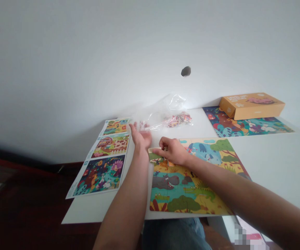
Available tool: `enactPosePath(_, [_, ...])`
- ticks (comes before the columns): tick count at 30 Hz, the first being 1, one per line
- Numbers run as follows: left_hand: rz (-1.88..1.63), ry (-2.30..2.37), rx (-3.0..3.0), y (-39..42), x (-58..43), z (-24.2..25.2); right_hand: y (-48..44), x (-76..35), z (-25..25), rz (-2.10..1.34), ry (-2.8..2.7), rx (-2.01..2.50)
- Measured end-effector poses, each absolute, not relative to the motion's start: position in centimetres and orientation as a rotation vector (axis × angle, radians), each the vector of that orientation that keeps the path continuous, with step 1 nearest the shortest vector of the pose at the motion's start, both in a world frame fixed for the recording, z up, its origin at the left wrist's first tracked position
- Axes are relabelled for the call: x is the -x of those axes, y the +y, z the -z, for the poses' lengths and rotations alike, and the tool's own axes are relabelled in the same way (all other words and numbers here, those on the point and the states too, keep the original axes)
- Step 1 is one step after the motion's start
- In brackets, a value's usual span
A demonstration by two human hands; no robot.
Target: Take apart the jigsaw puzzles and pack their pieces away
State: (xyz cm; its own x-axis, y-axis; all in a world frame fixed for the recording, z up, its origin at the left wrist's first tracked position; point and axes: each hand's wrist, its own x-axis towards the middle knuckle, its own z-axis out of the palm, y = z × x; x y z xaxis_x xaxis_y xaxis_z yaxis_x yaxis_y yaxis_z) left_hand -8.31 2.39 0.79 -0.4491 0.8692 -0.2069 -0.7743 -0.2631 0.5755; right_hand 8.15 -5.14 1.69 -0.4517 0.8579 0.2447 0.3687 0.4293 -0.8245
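A jigsaw puzzle (pixel 191 198) with a hippo, crocodiles, elephants and trees lies on the white table in front of me. My right hand (pixel 174 151) is over its upper left part, with thumb and fingers closed at a corner puzzle piece (pixel 155 156) showing a green tree. The fingertips are partly hidden, and I cannot tell whether the piece is fully seated. My left hand (pixel 141 138) is open, palm turned up and fingers apart, just left of that corner. Beyond it lies a clear plastic bag (pixel 162 113) holding reddish puzzle pieces (pixel 179 119).
On the left, a printed sheet (pixel 108 173) with several pictures overhangs the white table (pixel 87 211). At the back right, an orange box (pixel 256 107) sits on a dark forest puzzle (pixel 259 128). A white wall (pixel 113 52) with a dark hole (pixel 186 71) stands behind.
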Motion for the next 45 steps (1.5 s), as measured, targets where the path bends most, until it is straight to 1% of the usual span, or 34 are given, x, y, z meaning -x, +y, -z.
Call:
enactPosePath(4, [-1.954, 0.86, -0.07, 2.8, 7.8, -1.2, -5.2, -7.9, -1.5, -1.031, -1.894, 0.964])
enactPosePath(8, [-2.077, 1.33, -0.111, 2.6, 7.8, -1.2, -5.0, -7.9, -1.1, -1.075, -1.739, 0.947])
enactPosePath(11, [-2.176, 1.582, -0.19, 1.7, 7.9, -1.3, -4.8, -7.9, -0.9, -1.126, -1.66, 0.928])
enactPosePath(15, [-2.263, 2.008, -0.552, 0.0, 7.4, -2.1, -4.7, -8.0, -1.2, -1.174, -1.592, 0.909])
enactPosePath(20, [-2.207, 2.19, -0.931, -1.4, 6.5, -3.3, -4.7, -8.4, -1.7, -1.031, -1.68, 0.949])
enactPosePath(23, [-2.258, 2.151, -1.092, -1.5, 6.6, -3.6, -4.4, -8.7, -1.8, -0.966, -1.767, 0.933])
enactPosePath(25, [-2.329, 2.031, -1.151, -1.6, 6.8, -3.9, -4.2, -8.8, -1.7, -0.974, -1.81, 0.925])
enactPosePath(28, [-2.462, 1.705, -1.102, -2.0, 7.0, -4.4, -3.9, -8.8, -1.3, -0.927, -1.876, 0.926])
enactPosePath(30, [-2.465, 1.466, -1.075, -3.0, 6.9, -4.7, -3.8, -8.7, -1.1, -0.842, -1.914, 0.936])
enactPosePath(32, [-2.286, 1.318, -1.081, -4.5, 6.7, -4.8, -3.9, -8.7, -1.0, -0.766, -1.927, 0.953])
enactPosePath(37, [-1.384, 1.171, -1.096, -9.1, 7.1, -3.3, -4.2, -8.6, -1.1, -0.754, -1.873, 0.935])
enactPosePath(38, [-1.267, 1.146, -1.109, -9.7, 7.2, -2.8, -4.2, -8.6, -1.1, -0.778, -1.863, 0.919])
enactPosePath(40, [-1.18, 1.152, -1.087, -10.5, 7.4, -1.8, -4.1, -8.5, -1.1, -0.849, -1.818, 0.906])
enactPosePath(41, [-1.206, 1.147, -1.063, -10.5, 7.4, -1.4, -4.1, -8.5, -1.1, -0.89, -1.777, 0.916])
enactPosePath(45, [-1.516, 1.119, -0.951, -9.0, 6.6, -0.4, -3.8, -8.4, -0.7, -0.959, -1.585, 1.004])
